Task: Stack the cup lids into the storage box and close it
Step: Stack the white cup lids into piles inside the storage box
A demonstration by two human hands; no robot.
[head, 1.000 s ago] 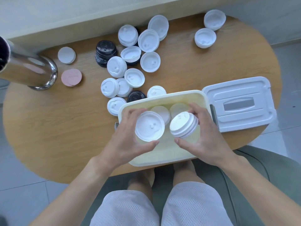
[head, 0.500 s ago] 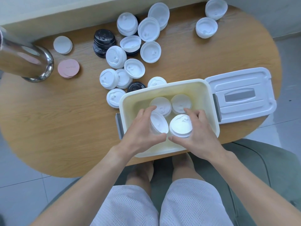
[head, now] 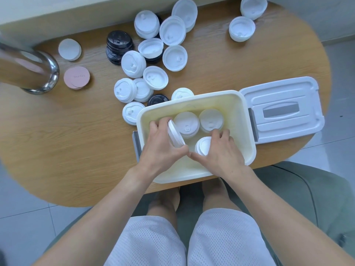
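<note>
A cream storage box (head: 247, 135) stands open at the table's near edge. Both my hands reach into it. My left hand (head: 161, 146) grips a white cup lid (head: 174, 134) tilted on its edge. My right hand (head: 222, 152) holds a small stack of white lids (head: 202, 145) low in the box. Two more white lids (head: 187, 123) (head: 210, 120) lie flat at the box's far end. The box's white cover (head: 282, 110) lies open on the table to the right.
Several loose white lids (head: 173, 58) and black lids (head: 119, 42) are scattered on the wooden table (head: 76, 143) beyond the box. A steel container (head: 32, 72) and pink discs (head: 76, 77) sit at the left. Two lid stacks (head: 242, 28) stand at the far right.
Both hands have lowered their lids from above the box down into it. The left lid has tipped from flat onto its edge.
</note>
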